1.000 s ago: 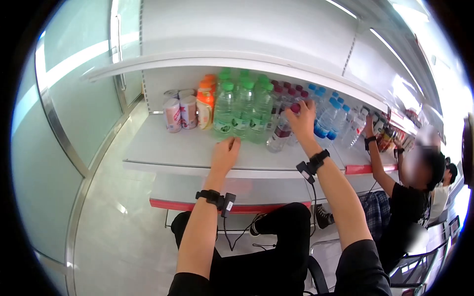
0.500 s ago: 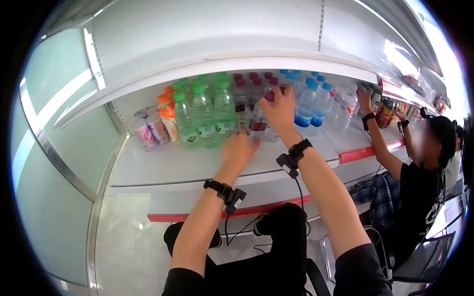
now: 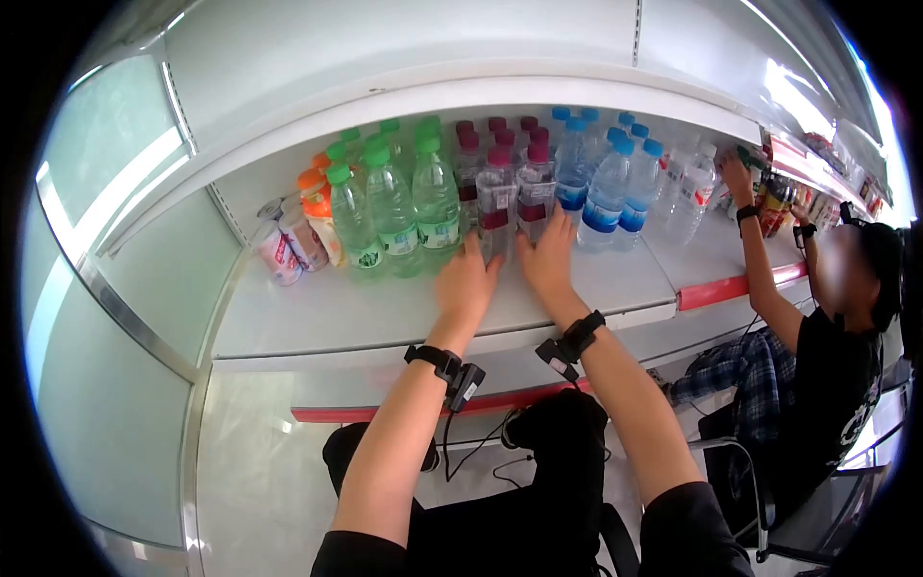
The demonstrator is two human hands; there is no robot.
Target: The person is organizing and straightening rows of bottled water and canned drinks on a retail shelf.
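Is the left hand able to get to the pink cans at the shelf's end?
Probably yes. The left hand rests open on the shelf, and the bare strip in front of the green-capped bottles leaves a free way sideways to the pink cans.

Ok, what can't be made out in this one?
Head view only:
- Print on the bottle labels: too small and blurred.
- Back bottle rows: hidden behind the front rows.
- Whether left hand and right hand press the red-capped bottles: fingertips only overlap their bases.
- What the co-worker's hand holds: tiny, near the warped edge.
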